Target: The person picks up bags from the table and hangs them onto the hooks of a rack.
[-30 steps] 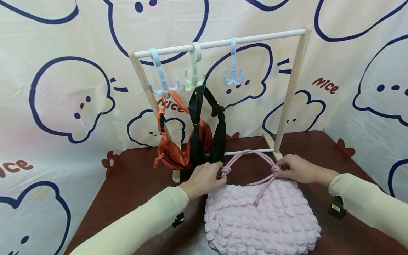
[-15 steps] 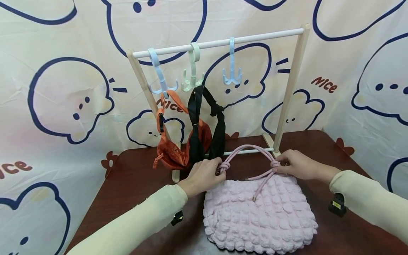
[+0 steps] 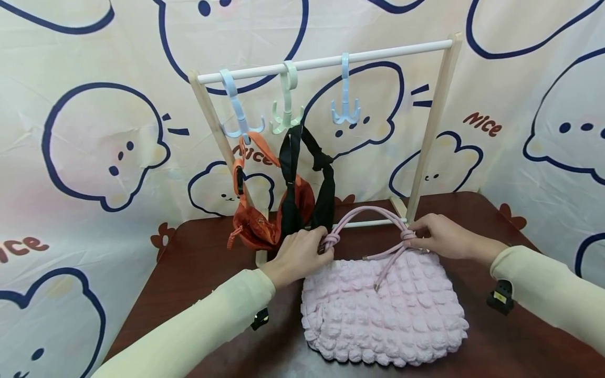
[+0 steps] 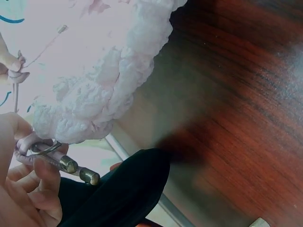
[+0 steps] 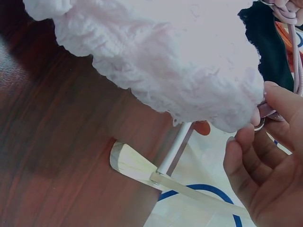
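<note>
A pale pink puffy handbag (image 3: 383,310) is held up by its cord handle (image 3: 367,209), which arches above it in the head view. My left hand (image 3: 298,254) pinches the knotted left end of the handle. Two metal-tipped cord ends (image 4: 89,176) poke out beside its fingers in the left wrist view. At the opposite end, my right hand (image 3: 439,236) pinches the cord by the right knot. A metal ring (image 5: 259,124) shows close to its fingertips in the right wrist view. Whether the bag's bottom touches the table is hard to tell.
Behind the bag stands a rack with a white rod (image 3: 378,54) and wooden posts. Blue hooks (image 3: 346,100) and a green hook (image 3: 287,105) hang from it. An orange bag (image 3: 255,226) and a black strap (image 3: 325,197) hang at its left. The brown table (image 3: 165,283) lies beneath.
Both hands and the pink handbag have moved slightly upward in the head view, toward the rack. The bag's lower edge now shows whole. Both hands keep their hold on the handle.
</note>
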Demonstrator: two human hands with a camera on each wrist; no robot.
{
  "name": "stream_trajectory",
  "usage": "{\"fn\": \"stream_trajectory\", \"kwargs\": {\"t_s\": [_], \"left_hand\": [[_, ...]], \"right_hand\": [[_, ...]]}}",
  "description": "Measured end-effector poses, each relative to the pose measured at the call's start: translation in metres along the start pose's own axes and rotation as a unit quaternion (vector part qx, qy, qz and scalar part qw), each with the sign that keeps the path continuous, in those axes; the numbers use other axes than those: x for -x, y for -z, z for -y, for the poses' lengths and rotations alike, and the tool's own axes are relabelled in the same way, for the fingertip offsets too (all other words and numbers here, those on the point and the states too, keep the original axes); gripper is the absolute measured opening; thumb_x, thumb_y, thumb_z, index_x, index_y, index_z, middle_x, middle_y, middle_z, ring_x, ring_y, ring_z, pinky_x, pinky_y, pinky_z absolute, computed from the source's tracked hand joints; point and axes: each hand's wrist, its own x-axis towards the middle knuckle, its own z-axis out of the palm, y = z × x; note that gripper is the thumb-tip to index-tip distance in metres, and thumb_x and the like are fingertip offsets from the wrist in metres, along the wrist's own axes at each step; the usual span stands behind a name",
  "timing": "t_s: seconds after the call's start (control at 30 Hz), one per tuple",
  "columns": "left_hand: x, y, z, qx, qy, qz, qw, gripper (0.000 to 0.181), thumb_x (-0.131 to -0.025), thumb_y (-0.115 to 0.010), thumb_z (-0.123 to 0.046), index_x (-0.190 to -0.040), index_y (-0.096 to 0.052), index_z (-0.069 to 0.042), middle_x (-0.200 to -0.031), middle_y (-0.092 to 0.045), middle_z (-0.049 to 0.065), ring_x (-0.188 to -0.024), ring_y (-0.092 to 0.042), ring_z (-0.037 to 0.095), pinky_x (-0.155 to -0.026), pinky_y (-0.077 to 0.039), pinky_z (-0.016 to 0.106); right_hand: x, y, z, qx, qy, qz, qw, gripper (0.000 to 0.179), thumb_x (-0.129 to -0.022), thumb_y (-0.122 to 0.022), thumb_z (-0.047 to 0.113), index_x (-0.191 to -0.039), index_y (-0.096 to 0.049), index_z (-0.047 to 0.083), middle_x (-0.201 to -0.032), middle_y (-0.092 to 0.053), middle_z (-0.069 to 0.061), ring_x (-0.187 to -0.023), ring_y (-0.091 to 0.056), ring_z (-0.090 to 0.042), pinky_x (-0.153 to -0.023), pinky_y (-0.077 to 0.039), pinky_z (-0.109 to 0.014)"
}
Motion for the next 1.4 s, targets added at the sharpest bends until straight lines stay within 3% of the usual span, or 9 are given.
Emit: {"fn": "stream_trajectory", "kwargs": {"t_s": [0.33, 0.8, 1.4], "left_hand": [[-0.003, 0.007, -0.003, -0.004, -0.012, -0.021, 0.9997, 0.016, -0.091, -0.065, -0.031, -0.097, -0.062, -0.017, -0.065, -0.050, -0.006, -0.053, -0.046, 0.007, -0.045, -0.036, 0.023], [-0.004, 0.014, -0.005, -0.001, -0.016, -0.025, 0.9996, 0.017, -0.092, -0.065, -0.031, -0.099, -0.062, -0.016, -0.064, -0.049, -0.005, -0.052, -0.046, 0.007, -0.045, -0.035, 0.022], [-0.004, 0.018, -0.008, 0.011, -0.013, -0.049, 0.9987, 0.019, -0.093, -0.067, -0.034, -0.101, -0.064, -0.017, -0.064, -0.053, -0.005, -0.052, -0.048, 0.008, -0.045, -0.038, 0.023]], "right_hand": [[0.001, 0.007, 0.001, 0.013, 0.003, -0.017, 0.9998, 0.026, -0.093, -0.073, 0.024, -0.112, -0.076, 0.008, -0.098, -0.075, 0.000, -0.081, -0.059, -0.012, -0.068, -0.048, -0.023], [0.000, 0.017, 0.007, 0.014, -0.001, -0.024, 0.9996, 0.024, -0.092, -0.074, 0.025, -0.111, -0.077, 0.010, -0.101, -0.075, -0.001, -0.082, -0.060, -0.011, -0.069, -0.049, -0.023], [0.000, 0.021, 0.010, 0.009, -0.003, -0.050, 0.9987, 0.024, -0.093, -0.073, 0.019, -0.113, -0.076, 0.006, -0.097, -0.075, -0.002, -0.078, -0.059, -0.008, -0.068, -0.050, -0.023]]}}
